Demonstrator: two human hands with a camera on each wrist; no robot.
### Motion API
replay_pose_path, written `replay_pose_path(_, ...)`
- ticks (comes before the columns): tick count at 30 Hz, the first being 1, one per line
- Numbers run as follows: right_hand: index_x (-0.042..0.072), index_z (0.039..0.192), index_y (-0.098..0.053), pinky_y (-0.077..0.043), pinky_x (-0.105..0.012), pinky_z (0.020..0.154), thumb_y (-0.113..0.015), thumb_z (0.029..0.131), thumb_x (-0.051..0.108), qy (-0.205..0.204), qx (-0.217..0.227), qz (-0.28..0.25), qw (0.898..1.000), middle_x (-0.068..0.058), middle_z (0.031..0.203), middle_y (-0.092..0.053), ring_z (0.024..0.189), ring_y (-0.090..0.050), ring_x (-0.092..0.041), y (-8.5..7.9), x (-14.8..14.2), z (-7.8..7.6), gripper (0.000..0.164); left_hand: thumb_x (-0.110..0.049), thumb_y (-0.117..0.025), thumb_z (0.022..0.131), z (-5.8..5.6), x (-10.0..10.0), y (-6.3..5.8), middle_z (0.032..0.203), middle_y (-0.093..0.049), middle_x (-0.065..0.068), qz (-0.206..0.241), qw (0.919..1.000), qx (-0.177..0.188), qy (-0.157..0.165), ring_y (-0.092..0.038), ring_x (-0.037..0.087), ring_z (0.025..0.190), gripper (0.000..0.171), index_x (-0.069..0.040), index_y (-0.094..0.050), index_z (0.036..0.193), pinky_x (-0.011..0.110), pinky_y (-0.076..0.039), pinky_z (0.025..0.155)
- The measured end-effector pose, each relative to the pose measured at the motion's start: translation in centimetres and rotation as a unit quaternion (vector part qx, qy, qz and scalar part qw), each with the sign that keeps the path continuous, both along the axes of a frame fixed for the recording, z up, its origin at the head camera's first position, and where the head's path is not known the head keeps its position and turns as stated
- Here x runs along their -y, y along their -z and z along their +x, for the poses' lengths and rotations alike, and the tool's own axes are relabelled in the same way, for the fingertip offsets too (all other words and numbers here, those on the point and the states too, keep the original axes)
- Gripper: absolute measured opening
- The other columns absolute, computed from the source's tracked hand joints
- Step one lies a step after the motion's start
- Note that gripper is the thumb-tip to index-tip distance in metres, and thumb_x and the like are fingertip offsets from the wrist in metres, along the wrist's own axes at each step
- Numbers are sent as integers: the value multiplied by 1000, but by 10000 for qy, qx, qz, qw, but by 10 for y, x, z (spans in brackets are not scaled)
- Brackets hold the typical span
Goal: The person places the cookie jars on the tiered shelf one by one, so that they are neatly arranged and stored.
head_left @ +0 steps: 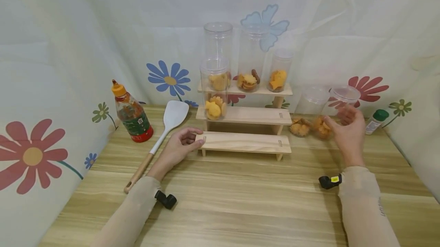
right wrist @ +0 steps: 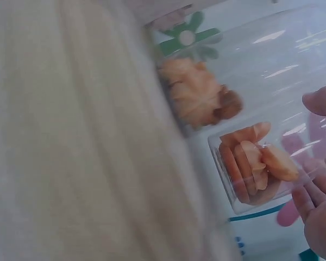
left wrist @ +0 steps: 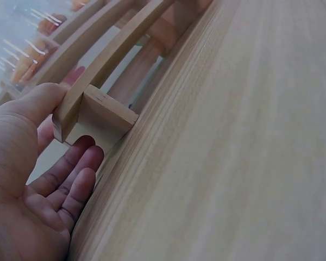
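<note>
A three-step wooden display rack [head_left: 243,142] stands on the table. My left hand [head_left: 177,148] holds the left end of its lowest step; in the left wrist view the thumb [left wrist: 46,100] lies against the board's end, other fingers bent below. At the right, my right hand [head_left: 350,132] grips a clear jar [head_left: 345,96] of biscuits, thumb on one side and fingers on the other. The right wrist view shows this jar's biscuits [right wrist: 255,163] sharply, with the thumb [right wrist: 321,103] near its wall. Another biscuit jar [head_left: 311,105] stands just left of it, blurred in the right wrist view.
Several clear jars stand on the rack: one [head_left: 214,90] on the middle step's left, others [head_left: 249,60] along the top. Left are a red sauce bottle [head_left: 133,117] and a white spatula [head_left: 175,114] with a wooden handle. A green-capped bottle [head_left: 377,121] stands far right, before a flowered curtain [head_left: 323,48].
</note>
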State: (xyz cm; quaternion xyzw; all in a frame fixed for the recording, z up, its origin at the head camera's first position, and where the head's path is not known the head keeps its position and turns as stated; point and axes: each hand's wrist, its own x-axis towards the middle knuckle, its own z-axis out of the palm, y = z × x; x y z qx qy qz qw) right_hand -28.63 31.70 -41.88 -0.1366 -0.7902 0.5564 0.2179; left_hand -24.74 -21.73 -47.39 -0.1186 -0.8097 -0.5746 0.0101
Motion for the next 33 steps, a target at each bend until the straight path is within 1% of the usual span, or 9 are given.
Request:
replay_pose_path(4,19,159,-52,-43,-28,121,-88,98,23,156,-243,-131,9995,8,139,-58,134,-57,-14,-16,-1,6,71,-28,-86,102,0,0,0,114,-75,12,-3,10000,-8,-9,-66,27,106,35,-16,-76,134,27,-56,89)
replay_pose_path(8,21,154,-57,-45,-23,110,-91,96,23,300,-486,-107,9983,14,127,-62,119,-57,-4,-34,0,14,67,-28,-86,102,0,-1,-1,115,-75,12,-25,10000,3,-19,-66,27,107,35,-16,-77,134,26,-55,90)
replay_pose_path(10,21,153,-57,-44,-22,104,-91,95,23,354,-532,-77,9979,15,122,-63,114,-57,-3,-43,0,18,67,-28,-85,102,0,-1,-1,116,-75,12,-39,10000,5,-26,-66,27,107,35,-16,-76,134,26,-55,90)
replay_pose_path(12,21,153,-57,-44,-22,103,-91,95,25,388,-523,-36,9979,16,120,-63,113,-56,-3,-52,2,22,68,-28,-85,103,0,-1,-1,116,-75,12,-52,10000,14,-25,-66,27,108,35,-16,-76,134,27,-55,91)
replay_pose_path(15,25,155,-55,-43,-23,107,-91,96,28,473,-423,-11,9980,18,124,-60,117,-54,-4,-65,5,28,70,-29,-85,103,1,-1,-2,116,-75,12,-58,10000,22,-25,-66,27,108,35,-16,-76,134,27,-55,91)
replay_pose_path(19,27,153,-57,-43,-24,110,-90,96,31,563,-497,50,9972,17,130,-59,119,-53,-4,-81,10,36,66,-28,-85,103,1,0,-2,115,-75,13,-41,10000,20,-35,-66,27,107,35,-16,-76,134,27,-55,90)
replay_pose_path(27,14,139,-66,-45,-22,96,-92,90,13,468,-1386,6,9892,9,108,-64,105,-59,-8,-107,26,51,55,-27,-85,103,1,1,-2,114,-74,14,-31,10000,-6,-44,-66,27,106,35,-15,-76,135,26,-55,90)
replay_pose_path(31,13,131,-69,-45,-22,92,-95,87,12,458,-1664,97,9849,8,103,-65,102,-60,-9,-116,31,61,50,-26,-85,103,1,0,-1,114,-74,14,-44,10000,-4,-39,-66,27,105,35,-15,-76,135,27,-55,90)
replay_pose_path(33,15,132,-69,-46,-21,92,-95,87,12,442,-1715,171,9840,8,105,-66,103,-61,-9,-120,34,64,52,-26,-85,103,1,-1,-1,114,-74,14,-40,10000,-1,-42,-66,27,105,35,-15,-76,134,27,-55,90)
